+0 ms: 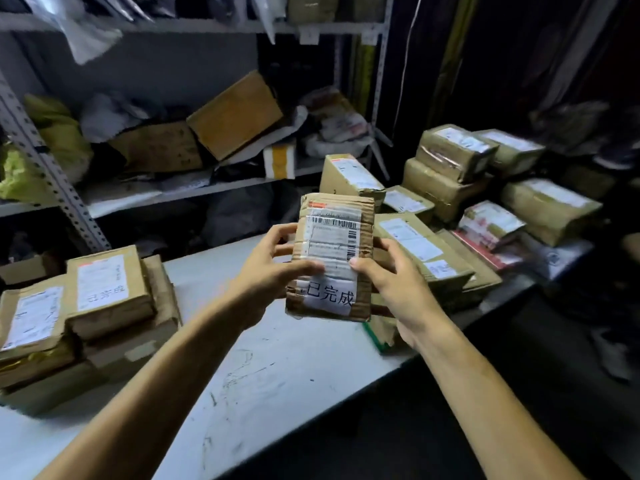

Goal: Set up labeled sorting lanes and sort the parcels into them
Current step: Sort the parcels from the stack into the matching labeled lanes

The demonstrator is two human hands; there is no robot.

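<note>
Both hands (273,271) gripping parcel (332,258), barcode label, slip reading 已完成 (330,294)

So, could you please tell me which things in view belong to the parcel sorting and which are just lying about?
Job in hand: held parcel, gripped by left hand and right hand; left parcel stack; right parcel pile; white table.

Seemingly lying about: shelf rack; tilted brown box and yellow bags on it.
</note>
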